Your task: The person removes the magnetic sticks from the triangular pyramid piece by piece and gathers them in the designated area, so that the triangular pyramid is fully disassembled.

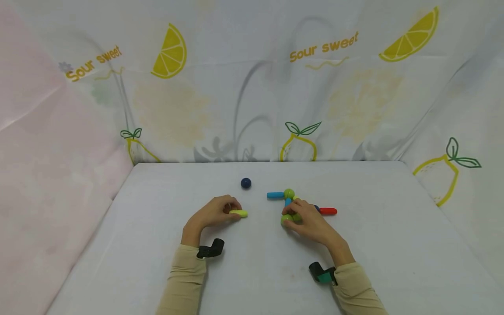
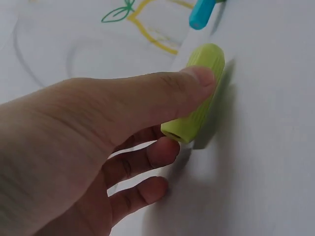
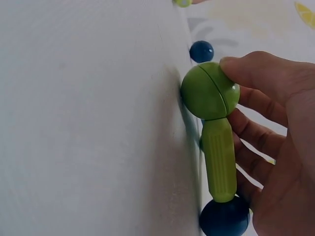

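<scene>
My left hand pinches a yellow-green ribbed rod between thumb and fingers, just above the white table. To the right, my right hand holds a green ball at the near corner of a joined ball-and-rod structure. In the right wrist view a green rod links that ball to a navy ball. A light blue rod sticks out leftward from the far green ball, and a red rod points right. My right fingers hide the structure's middle.
A loose navy ball lies farther back, between the two hands. The white table ends at a hanging cloth printed with lemons, which also runs along both sides.
</scene>
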`<state>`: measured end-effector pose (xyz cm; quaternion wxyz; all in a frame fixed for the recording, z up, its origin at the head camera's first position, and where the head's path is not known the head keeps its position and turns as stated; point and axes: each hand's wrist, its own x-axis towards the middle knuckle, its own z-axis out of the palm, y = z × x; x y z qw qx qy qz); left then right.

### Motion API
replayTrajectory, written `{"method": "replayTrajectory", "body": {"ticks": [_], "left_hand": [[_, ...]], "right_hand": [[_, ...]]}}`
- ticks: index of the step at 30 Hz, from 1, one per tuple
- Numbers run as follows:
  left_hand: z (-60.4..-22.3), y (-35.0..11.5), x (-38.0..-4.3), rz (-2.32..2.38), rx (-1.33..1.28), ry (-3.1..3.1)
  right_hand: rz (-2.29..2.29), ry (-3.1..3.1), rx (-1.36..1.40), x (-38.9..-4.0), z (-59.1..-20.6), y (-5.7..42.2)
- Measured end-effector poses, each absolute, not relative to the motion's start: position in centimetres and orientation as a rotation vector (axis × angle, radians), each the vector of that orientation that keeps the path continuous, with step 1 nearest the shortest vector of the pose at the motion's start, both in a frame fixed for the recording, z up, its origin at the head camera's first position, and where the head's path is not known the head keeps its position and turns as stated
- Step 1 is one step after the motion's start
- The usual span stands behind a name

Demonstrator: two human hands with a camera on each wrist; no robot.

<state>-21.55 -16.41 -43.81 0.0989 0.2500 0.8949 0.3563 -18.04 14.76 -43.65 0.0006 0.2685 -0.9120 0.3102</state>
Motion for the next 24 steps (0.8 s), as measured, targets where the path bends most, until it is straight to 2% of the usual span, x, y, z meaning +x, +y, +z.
{"method": "replayTrajectory", "body": {"ticks": [10, 24], "left_hand": [[-43.8, -18.7, -21.4, 1.056, 0.621, 2.709], [-43.3, -18.8, -21.2, 1.054, 0.649, 2.703]], "right_hand": [[1.002, -2.889, 0.922, -17.7, -43.6, 14.7], [1.057, -2.916, 0.959, -17.6, -43.1, 14.6]]}}
